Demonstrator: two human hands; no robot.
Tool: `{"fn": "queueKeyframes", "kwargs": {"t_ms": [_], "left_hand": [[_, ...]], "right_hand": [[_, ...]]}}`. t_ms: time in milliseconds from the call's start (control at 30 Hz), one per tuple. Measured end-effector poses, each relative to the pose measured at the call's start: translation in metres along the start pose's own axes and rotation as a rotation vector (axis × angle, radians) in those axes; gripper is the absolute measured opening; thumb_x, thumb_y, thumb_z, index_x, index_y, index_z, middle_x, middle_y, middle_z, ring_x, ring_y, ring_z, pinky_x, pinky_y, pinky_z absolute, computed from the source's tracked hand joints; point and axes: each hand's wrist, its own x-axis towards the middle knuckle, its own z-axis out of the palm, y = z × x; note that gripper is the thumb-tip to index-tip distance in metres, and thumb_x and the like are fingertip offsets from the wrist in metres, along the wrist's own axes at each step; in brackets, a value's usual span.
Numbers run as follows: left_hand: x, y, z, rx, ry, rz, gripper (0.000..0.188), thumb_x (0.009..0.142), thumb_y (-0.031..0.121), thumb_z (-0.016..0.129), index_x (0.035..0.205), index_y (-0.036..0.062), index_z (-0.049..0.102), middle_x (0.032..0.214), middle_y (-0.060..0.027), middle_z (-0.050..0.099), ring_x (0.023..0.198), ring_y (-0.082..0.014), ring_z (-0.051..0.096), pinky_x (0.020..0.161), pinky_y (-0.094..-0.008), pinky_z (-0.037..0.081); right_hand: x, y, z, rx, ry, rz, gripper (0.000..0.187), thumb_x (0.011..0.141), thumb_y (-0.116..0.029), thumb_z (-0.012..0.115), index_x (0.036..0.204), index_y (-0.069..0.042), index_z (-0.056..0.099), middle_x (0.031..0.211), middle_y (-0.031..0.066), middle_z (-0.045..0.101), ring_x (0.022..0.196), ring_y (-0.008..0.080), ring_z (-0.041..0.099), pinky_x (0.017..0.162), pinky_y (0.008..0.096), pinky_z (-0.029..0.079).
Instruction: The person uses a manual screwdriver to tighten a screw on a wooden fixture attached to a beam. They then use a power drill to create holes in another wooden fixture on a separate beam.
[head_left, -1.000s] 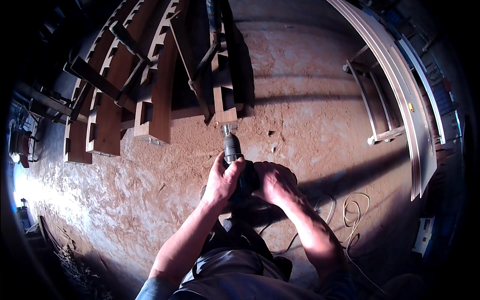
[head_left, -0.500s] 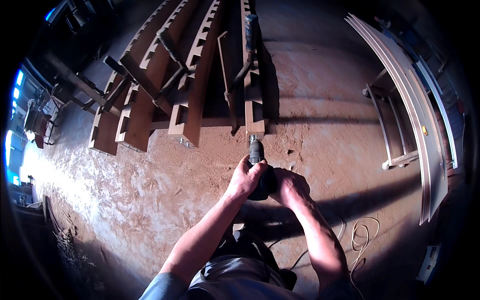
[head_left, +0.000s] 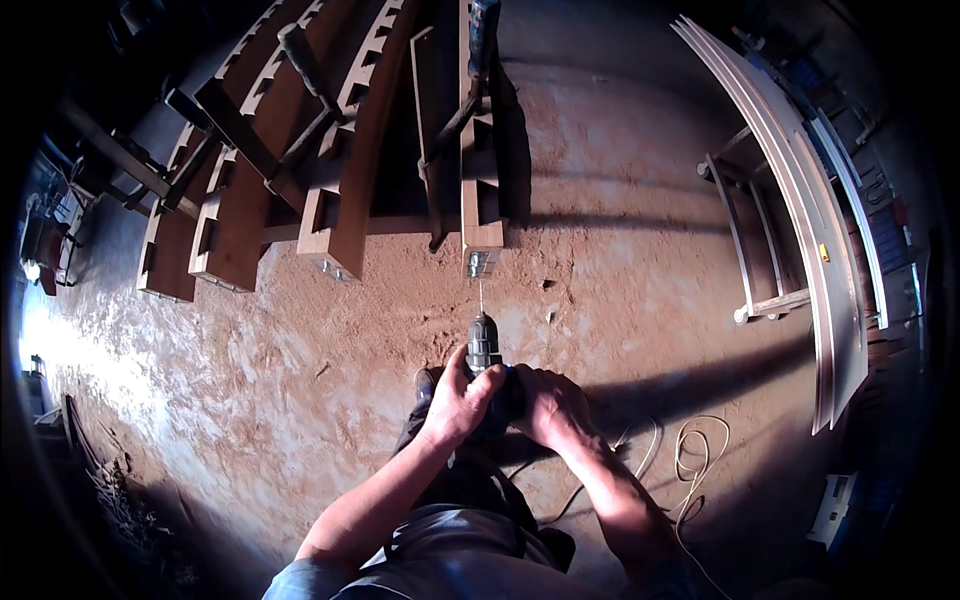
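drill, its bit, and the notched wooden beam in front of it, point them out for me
drill (head_left: 486,352), head view, on its grey chuck above the hands
drill bit (head_left: 480,295), head view, mid-length of the thin shaft
notched wooden beam (head_left: 482,232), head view, near its lower end

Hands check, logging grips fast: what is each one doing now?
Left hand: closed around the dark grey power drill.
Right hand: closed on the same drill's body.

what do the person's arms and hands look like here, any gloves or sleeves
Both hands are bare, with no gloves: the left hand and the right hand. The forearms are bare too, coming in from the lower edge. A short blue-grey sleeve shows only at the left upper arm. No watch, ring or wristband is visible; the right arm lies partly in shadow.
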Motion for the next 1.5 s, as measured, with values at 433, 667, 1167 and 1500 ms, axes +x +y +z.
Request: {"fn": "queueKeyframes", "kwargs": {"t_ms": [433,667,1167,1500], "left_hand": [[0.026,0.011,-0.014,0.07,0.019,0.009,0.08,0.088,0.028,0.075,0.142,-0.0099,0.03,0.105,-0.0052,0.058,0.093,-0.0115,0.056,0.084,-0.0269,0.049],[0.032,0.009,-0.014,0.039,0.011,-0.008,0.08,0.09,0.026,0.074,0.144,-0.0095,0.027,0.106,-0.0049,0.057,0.095,-0.0114,0.056,0.086,-0.0269,0.049],[0.037,0.013,-0.01,-0.008,0.027,-0.019,0.078,0.09,0.024,0.074,0.144,-0.0083,0.029,0.107,-0.0048,0.057,0.095,-0.0116,0.056,0.086,-0.0266,0.049],[0.04,0.009,-0.014,-0.002,0.001,-0.023,0.077,0.089,0.025,0.075,0.143,-0.0073,0.031,0.107,-0.0044,0.057,0.095,-0.011,0.056,0.086,-0.026,0.049]], "right_hand": [[0.028,-0.001,0.01,0.015,-0.026,0.023,0.043,0.073,-0.023,0.08,0.106,-0.008,0.055,0.091,0.0134,0.069,0.088,0.034,0.067,0.076,0.0456,0.054],[0.033,0.006,0.015,-0.001,-0.003,0.005,0.042,0.071,-0.021,0.08,0.103,-0.008,0.056,0.09,0.014,0.068,0.086,0.0347,0.068,0.075,0.0453,0.055],[0.037,0.017,0.021,0.0,0.063,-0.058,0.046,0.069,-0.019,0.082,0.104,-0.008,0.056,0.084,0.0139,0.068,0.082,0.0348,0.068,0.071,0.045,0.055],[0.037,0.017,0.02,0.012,0.073,-0.075,0.047,0.067,-0.018,0.083,0.104,-0.007,0.055,0.084,0.0151,0.068,0.081,0.0358,0.068,0.071,0.0452,0.055]]}}
